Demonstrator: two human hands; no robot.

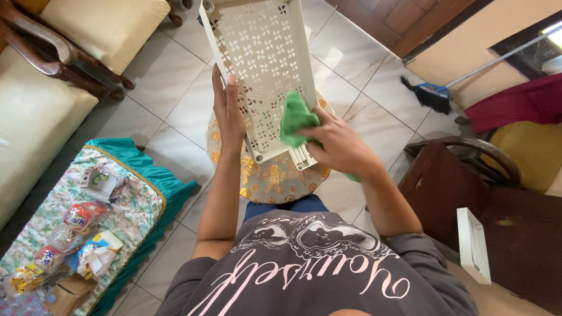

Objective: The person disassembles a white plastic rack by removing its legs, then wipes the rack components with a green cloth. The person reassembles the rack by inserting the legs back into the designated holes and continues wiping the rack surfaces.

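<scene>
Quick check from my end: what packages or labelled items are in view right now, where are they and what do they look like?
Clear jar with red label: low table at left, on the floral cloth.
Second red-labelled jar: nearer along that table.
Yellow and blue packet: beside the jars, crumpled.
Small green-and-white box: table's far end.
No screens or signs.

A cream tray (pixel 263 52) is pierced with a flower cut-out pattern. A bright green cloth (pixel 297 120) is seen against it. A round cushion (pixel 275 178) is patterned in gold and orange. A floral tablecloth (pixel 126 202) is edged in teal. The floor tiles (pixel 170 99) are marbled white.
</scene>
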